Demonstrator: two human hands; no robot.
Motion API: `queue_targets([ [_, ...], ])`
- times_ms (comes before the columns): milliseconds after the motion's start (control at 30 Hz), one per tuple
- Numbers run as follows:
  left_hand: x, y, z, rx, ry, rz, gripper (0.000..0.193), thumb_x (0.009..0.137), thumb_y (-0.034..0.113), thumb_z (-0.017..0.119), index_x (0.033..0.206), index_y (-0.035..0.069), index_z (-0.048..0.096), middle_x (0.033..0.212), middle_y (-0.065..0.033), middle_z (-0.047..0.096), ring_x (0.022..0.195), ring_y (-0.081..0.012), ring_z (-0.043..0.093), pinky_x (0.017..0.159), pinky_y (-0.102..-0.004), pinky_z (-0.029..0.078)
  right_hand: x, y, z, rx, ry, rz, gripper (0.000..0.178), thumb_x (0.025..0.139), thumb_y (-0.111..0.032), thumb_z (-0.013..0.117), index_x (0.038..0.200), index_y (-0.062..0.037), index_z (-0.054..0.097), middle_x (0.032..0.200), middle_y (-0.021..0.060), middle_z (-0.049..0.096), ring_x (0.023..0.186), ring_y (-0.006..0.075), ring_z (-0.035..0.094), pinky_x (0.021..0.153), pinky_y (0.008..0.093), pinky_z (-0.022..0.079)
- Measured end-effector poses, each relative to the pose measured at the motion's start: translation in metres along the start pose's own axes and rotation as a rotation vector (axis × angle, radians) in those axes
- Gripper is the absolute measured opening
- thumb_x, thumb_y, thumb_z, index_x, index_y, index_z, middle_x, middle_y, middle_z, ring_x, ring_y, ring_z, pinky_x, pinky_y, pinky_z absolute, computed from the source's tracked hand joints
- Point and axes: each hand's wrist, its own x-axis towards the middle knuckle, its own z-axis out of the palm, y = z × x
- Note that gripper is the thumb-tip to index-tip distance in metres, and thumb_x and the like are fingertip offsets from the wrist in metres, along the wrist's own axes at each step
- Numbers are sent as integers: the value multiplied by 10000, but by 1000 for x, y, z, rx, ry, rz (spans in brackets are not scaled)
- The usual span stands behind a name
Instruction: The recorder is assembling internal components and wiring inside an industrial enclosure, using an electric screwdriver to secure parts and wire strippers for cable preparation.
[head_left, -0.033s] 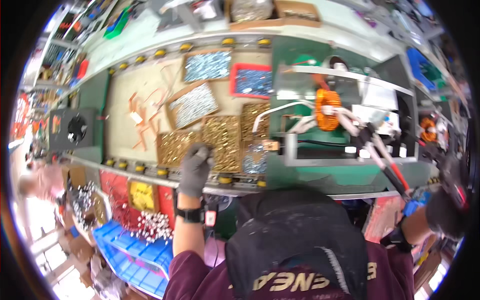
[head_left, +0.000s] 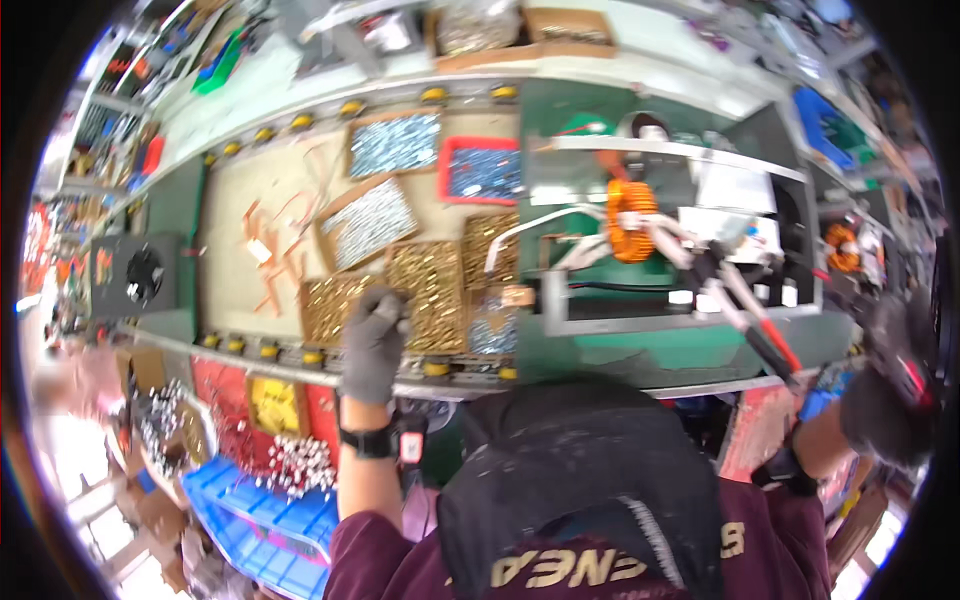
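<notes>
My left hand [head_left: 375, 345], in a grey glove, is over the near edge of the cardboard boxes of brass-coloured fasteners. Its fingers are curled together, and whatever they may hold is hidden. One brass-filled box [head_left: 328, 312] lies to its left, and another [head_left: 428, 290] to its right. At the far right, my right hand [head_left: 882, 418], in a dark glove, is closed around a dark tool with a red part [head_left: 905, 350]; blur hides its exact kind. Left of that hand stands an open metal housing [head_left: 680, 322] with an orange wound ring coil [head_left: 630, 222] and thick cables.
Boxes of silvery fasteners [head_left: 368, 222] and a red tray [head_left: 480, 196] lie farther back. Copper-coloured strips [head_left: 272, 258] are spread on the board at left. A fan unit [head_left: 140, 275] stands beyond them. Below the bench is a blue crate [head_left: 235, 515]. Red-tipped cables [head_left: 770, 345] overhang the near edge.
The whole view has shifted slightly, so the bench appears farther left and a little lower. My left hand stays by the brass fasteners, and my right hand keeps hold of the dark tool.
</notes>
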Motion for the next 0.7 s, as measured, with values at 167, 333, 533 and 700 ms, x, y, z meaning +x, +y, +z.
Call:
queue_targets([
  [167, -21, 70, 191, 124, -193, 49, 288, 900, 246, 541, 1076, 23, 494, 829, -36, 517, 619, -72, 450, 498, -180, 362, -25, -17, 22, 12, 149, 48, 621, 851, -471, 437, 1272, -15, 432, 1240, 156, 491, 1013, 288, 511, 828, 462, 455],
  [333, -34, 44, 291, 59, -460, -292, 315, 916, 302, 520, 1050, 18, 493, 702, -14, 500, 477, -64, 410, 392, -176, 309, 3, 10, 16, 254, -124, -326, 487, 745, -387, 674, 1119, -137, 487, 807, -34, 484, 726, 127, 446, 670, 294, 406],
  [533, -34, 21, 321, 56, -541, -340, 311, 928, 323, 508, 984, 17, 511, 692, -26, 549, 463, -51, 452, 371, -181, 325, -13, -7, -3, 128, 111, -184, 269, 735, -225, 635, 896, -167, 427, 683, -56, 450, 613, 100, 431, 593, 268, 348],
  [700, -35, 18, 334, 104, -500, -341, 299, 933, 316, 500, 971, 19, 509, 682, -33, 540, 454, -59, 438, 360, -190, 309, -15, 3, -23, 28, -35, -331, 357, 709, -237, 685, 917, -167, 404, 685, -37, 487, 522, 113, 439, 518, 266, 346],
])
